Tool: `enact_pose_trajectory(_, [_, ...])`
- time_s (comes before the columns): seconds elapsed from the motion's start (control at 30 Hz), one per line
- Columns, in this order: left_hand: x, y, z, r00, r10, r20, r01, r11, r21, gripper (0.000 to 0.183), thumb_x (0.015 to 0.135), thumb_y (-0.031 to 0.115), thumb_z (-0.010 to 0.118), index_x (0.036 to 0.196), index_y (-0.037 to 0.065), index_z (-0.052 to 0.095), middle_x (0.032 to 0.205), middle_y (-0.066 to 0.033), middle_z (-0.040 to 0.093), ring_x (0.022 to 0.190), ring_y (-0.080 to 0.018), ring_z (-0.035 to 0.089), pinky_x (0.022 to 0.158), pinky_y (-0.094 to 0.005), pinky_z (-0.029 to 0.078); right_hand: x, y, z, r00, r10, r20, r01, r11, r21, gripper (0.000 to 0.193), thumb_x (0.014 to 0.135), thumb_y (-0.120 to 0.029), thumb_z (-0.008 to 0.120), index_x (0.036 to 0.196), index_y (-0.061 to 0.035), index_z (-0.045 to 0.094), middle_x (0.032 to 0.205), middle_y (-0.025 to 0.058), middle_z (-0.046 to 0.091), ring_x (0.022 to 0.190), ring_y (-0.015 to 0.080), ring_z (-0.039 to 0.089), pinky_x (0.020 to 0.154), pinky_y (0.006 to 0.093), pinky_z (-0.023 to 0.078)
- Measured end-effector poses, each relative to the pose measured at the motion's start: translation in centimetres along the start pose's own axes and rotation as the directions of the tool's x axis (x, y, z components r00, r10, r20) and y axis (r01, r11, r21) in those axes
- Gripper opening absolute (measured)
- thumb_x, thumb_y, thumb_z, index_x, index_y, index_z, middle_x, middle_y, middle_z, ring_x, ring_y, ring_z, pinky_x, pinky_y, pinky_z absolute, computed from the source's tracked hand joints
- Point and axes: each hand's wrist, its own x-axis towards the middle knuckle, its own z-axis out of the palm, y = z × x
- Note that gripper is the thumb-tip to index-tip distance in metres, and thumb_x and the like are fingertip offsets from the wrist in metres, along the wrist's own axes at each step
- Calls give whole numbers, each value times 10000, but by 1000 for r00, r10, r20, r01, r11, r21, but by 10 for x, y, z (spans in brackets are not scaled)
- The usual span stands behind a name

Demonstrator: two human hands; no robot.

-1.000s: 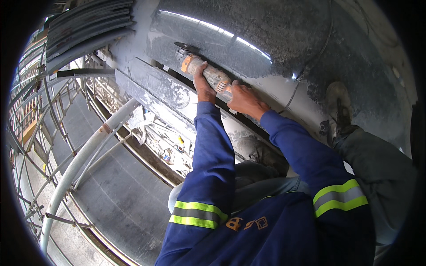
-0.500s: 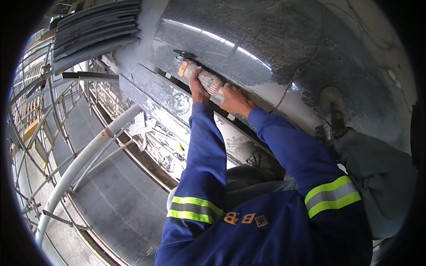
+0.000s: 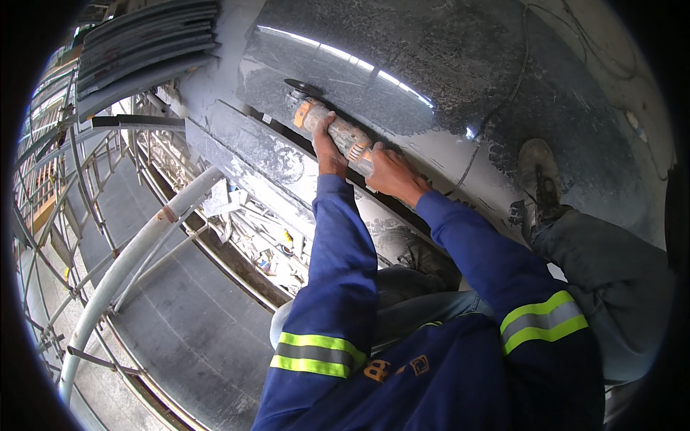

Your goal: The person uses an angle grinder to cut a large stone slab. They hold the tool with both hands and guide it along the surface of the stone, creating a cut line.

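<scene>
Both my hands are wrapped round an angle grinder (image 3: 343, 136) with a dusty grey and orange body. My left hand (image 3: 330, 147) grips it behind the head, and my right hand (image 3: 392, 172) holds the rear end. A dark thin disc (image 3: 303, 87) sits at its far left tip, close over the dusty dark slab (image 3: 345, 90); whether it touches cannot be made out. Beside the grinder runs the slab's near edge, with a dark gap and a pale, dust-covered strip (image 3: 269, 161) along it. My fingers partly hide the grinder's body.
A cable (image 3: 496, 108) trails across the slab at right, near my boot (image 3: 539, 169). Stacked grey panels (image 3: 151, 54) lie at the far left. A thick pipe rail (image 3: 136, 258) and scaffolding border the drop on the left, with rubble (image 3: 262, 241) below the ledge.
The grinder and both hands have shifted slightly right and nearer me along the slab edge. My grip stays on it. The whole view has moved slightly.
</scene>
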Motion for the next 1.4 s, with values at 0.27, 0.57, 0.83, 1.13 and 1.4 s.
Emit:
enact_pose_trajectory(0.27, [34,28,3,1000,17,19,-16,999,-42,305,806,236,677,1012,64,533,737,-106,595,594,-286,631,589,-449,584,42,-13,5,995,-60,-84,60,998,-2,576,763,-124,620,1258,135,481,1207,367,596,1160,470,593,999,501,474])
enact_pose_trajectory(0.57, [0,1,6,1000,22,12,-22,999,-27,367,805,246,670,1085,59,522,795,-120,607,667,-292,650,626,-448,576,-1,-2,-5,1000,-22,-14,22,999,23,657,741,-44,601,1333,173,414,1179,365,617,1134,479,610,994,508,483])
enact_pose_trajectory(0.83, [-7,-9,6,1000,4,7,-4,1000,2,406,812,266,666,1113,39,517,821,-143,616,690,-307,662,654,-465,585,-5,14,8,995,-24,-95,23,1000,-3,488,750,-142,652,1137,111,494,1077,369,639,1043,499,631,907,530,504])
enact_pose_trajectory(1.13, [32,24,-1,1000,26,-2,-26,1000,9,345,790,253,694,1042,70,547,772,-94,608,643,-286,635,630,-466,576,42,-6,13,993,-92,-74,96,994,56,604,771,-140,645,1266,146,453,1137,368,622,1112,485,612,953,508,493])
enact_pose_trajectory(1.4, [32,32,0,998,64,13,-64,998,-14,329,796,240,677,1038,71,532,756,-96,602,628,-285,643,614,-454,585,49,-12,9,990,-138,-37,139,990,34,563,765,-132,646,1229,134,471,1166,358,618,1122,485,609,961,507,493])
